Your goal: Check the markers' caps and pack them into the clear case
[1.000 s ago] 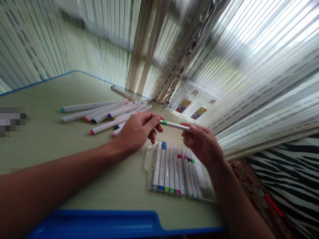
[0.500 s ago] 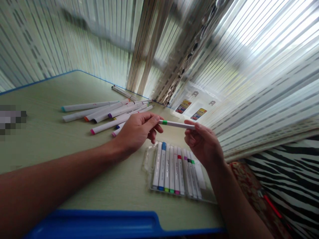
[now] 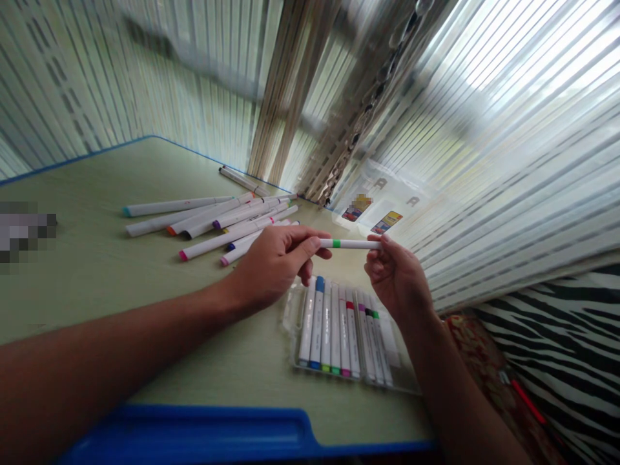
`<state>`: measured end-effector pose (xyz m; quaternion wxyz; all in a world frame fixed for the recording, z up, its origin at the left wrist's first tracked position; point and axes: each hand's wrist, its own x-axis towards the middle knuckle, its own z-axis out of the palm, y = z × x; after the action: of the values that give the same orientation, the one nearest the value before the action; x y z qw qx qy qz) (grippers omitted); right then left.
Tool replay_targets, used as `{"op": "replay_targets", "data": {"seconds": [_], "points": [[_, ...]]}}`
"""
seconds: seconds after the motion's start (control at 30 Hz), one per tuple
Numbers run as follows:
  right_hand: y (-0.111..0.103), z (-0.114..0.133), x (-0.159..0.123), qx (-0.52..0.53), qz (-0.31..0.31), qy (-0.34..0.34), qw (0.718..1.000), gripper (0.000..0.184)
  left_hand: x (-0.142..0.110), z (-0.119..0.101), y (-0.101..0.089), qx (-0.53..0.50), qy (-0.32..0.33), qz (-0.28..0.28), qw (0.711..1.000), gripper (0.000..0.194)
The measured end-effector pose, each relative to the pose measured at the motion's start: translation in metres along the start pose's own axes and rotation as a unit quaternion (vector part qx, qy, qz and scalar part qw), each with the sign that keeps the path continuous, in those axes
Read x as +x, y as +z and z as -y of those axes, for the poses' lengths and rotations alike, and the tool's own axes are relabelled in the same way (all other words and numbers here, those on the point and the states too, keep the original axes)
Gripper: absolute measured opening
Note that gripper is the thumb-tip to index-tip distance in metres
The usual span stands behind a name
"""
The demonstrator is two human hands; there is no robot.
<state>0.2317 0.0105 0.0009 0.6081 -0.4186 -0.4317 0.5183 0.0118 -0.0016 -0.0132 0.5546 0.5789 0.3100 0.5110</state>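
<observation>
Left hand: your left hand (image 3: 283, 261) pinches one end of the green-banded marker (image 3: 354, 245) between thumb and curled fingers, its back turned upward.
Right hand: your right hand (image 3: 400, 274) grips the other end with thumb and fingertips, the remaining fingers folded in.
Green-banded marker: a slim, smooth white stick with a bright green ring, lying nearly level between your two hands, raised above the table (image 3: 77, 278).
Open case: below your hands sits a clear, glossy plastic case (image 3: 405, 378) with thin walls, flat on the table.
Markers in the case: the white markers (image 3: 334, 332) lie side by side in a neat row, small print on their barrels, with blue, lime, green and pink ends facing you.
Loose markers: beyond your left hand, long white markers (image 3: 213, 223) overlap in a loose fan, their ends teal, orange, purple and pink.
Clear packaging: near the curtain stands a see-through plastic piece (image 3: 372, 223) with two colourful rectangular stickers.
Table: pale greenish, faintly grained, with a blue rim and a smooth, rounded blue trough (image 3: 208, 433) at your side.
Curtain: thin, stringy strips (image 3: 194, 84) hang in pale and brown bands.
Cloths: zebra-striped fabric (image 3: 571, 329) lies at the right, beside a reddish patterned one (image 3: 477, 358).
</observation>
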Motion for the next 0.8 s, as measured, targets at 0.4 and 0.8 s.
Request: {"op": "replay_targets", "data": {"seconds": [0.4,0.8], "points": [[-0.0029,-0.0008,0.0032,0.019,-0.007,0.023,1.0,0.015,-0.0058,-0.0084,0.0045,0.018,0.027,0.012,0.999,0.028],[0.0035,-0.0025,-0.0065,-0.064,0.063,-0.029,0.996,0.007,0.0001,-0.005,-0.0017,0.038,-0.003,-0.033,0.999,0.021]]}}
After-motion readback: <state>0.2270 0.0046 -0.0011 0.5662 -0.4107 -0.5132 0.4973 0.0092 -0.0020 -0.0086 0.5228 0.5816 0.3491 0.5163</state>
